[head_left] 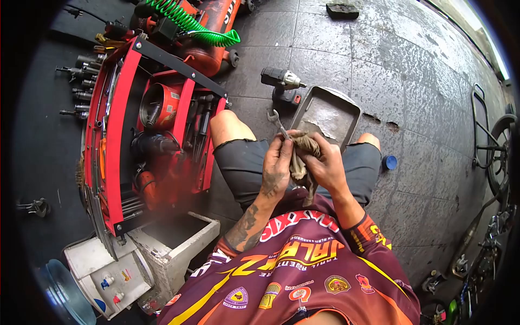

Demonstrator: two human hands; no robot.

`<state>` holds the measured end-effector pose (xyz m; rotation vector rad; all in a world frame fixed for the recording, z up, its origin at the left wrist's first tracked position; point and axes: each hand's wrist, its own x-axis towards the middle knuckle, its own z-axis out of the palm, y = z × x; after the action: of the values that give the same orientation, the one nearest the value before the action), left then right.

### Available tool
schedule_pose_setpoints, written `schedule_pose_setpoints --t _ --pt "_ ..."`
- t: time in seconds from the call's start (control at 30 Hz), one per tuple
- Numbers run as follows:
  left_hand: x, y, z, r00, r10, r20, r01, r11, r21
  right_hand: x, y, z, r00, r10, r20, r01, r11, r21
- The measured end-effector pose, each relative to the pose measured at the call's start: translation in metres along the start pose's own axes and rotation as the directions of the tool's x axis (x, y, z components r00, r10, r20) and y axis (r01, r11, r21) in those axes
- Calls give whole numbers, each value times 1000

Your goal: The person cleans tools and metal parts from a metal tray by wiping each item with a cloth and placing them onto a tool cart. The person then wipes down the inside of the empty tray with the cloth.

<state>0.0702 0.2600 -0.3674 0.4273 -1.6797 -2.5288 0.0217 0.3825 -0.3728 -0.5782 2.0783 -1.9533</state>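
A wrench [277, 122] with an open jaw sticks up out of my left hand [275, 161], whose fingers are closed round its shaft. My right hand [326, 164] grips a dirty, bunched rag [305, 147] against the wrench, and a loose end of the cloth hangs down between my wrists. Both hands meet above my lap. Just beyond them a metal tray [330, 111] lies on the floor, its bottom stained. Left of the tray stands a cordless impact wrench [281, 84]. The wrench's lower end is hidden by hand and rag.
A red tool cart [120, 135] full of tools stands at my left, with a red compressor [214, 46] and green coiled hose [192, 24] behind it. A blue cap [389, 162] lies right of my knee. Bicycle or motorcycle parts [498, 157] line the right edge.
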Motion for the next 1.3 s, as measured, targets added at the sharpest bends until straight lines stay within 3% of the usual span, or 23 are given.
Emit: schedule_pose_setpoints --t 0.1,0.17,0.23,0.3,0.37,0.43,0.5,0.57,0.63,0.7,0.77,0.83,0.87,0.9,0.93,0.97,1.0,1.03,1.1,1.17,1.2,1.23,1.3 --pt "6 -7 -11 991 132 -35 -132 991 0 -14 7 5 999 -18 38 19 999 -32" --pt "13 -1 -17 960 180 -215 -177 984 32 -20 14 -4 985 100 -139 -88 992 86" --pt "18 5 -36 978 158 -135 -184 962 -202 -20 15 -13 888 231 -398 -1 866 501" --pt "15 13 -30 995 9 -103 18 966 257 -18 16 -11 788 334 -518 116 745 657" --pt "8 -23 -21 974 150 170 -216 840 498 -5 -15 -9 971 -18 -239 37 996 76" --pt "-11 -32 -3 951 30 308 -227 744 628 8 18 7 966 177 -189 -95 921 379" --pt "-10 -55 -33 699 213 682 -713 148 685 10 36 9 970 120 -209 -47 944 326" --pt "-15 -48 -24 906 39 422 -337 669 662 4 30 11 964 125 -236 -28 926 376" --pt "-23 -16 -9 953 -200 228 -1 750 662 2 7 -1 976 186 -115 -85 807 585" --pt "-23 2 -2 929 -171 328 -46 827 560 -2 -8 -9 985 141 -96 -51 782 621" --pt "-23 3 -15 850 14 527 -355 755 552 -8 -25 -17 987 151 -51 -85 769 634" --pt "-27 10 -21 855 -255 452 38 900 434 -14 -23 -19 980 138 -141 -20 782 623" --pt "-28 37 -10 789 -167 591 -283 755 591 -8 -28 -33 905 248 -347 81 698 711" --pt "-31 36 -13 792 -162 589 -286 752 593 -4 -34 -54 774 376 -510 203 615 762" --pt "-35 35 -20 869 -157 469 9 953 303 -3 -22 -77 744 309 -592 308 629 714" --pt "-38 35 -26 913 -217 344 259 963 -79 -1 -9 -90 699 250 -670 409 630 661" --pt "-32 39 -17 982 -87 170 94 995 -36 1 -16 -87 712 235 -661 404 633 660" --pt "-22 41 -7 984 -83 156 90 995 -39 -5 -13 -71 802 208 -560 199 791 579" --pt "-4 36 0 991 -55 124 8 936 352 -17 -20 -26 985 138 -105 -67 862 503" --pt "2 14 11 900 256 353 -436 490 755 -15 -13 22 954 206 -219 -39 807 590" --pt "-1 13 5 962 -21 272 -243 391 888 -11 5 13 944 293 -153 -134 763 633" --pt "0 7 -4 924 -127 360 -305 320 897 -12 20 3 962 227 -154 -100 815 571" --pt "-12 13 -8 825 57 563 -552 300 778 -13 18 -16 943 217 -250 -82 885 458"
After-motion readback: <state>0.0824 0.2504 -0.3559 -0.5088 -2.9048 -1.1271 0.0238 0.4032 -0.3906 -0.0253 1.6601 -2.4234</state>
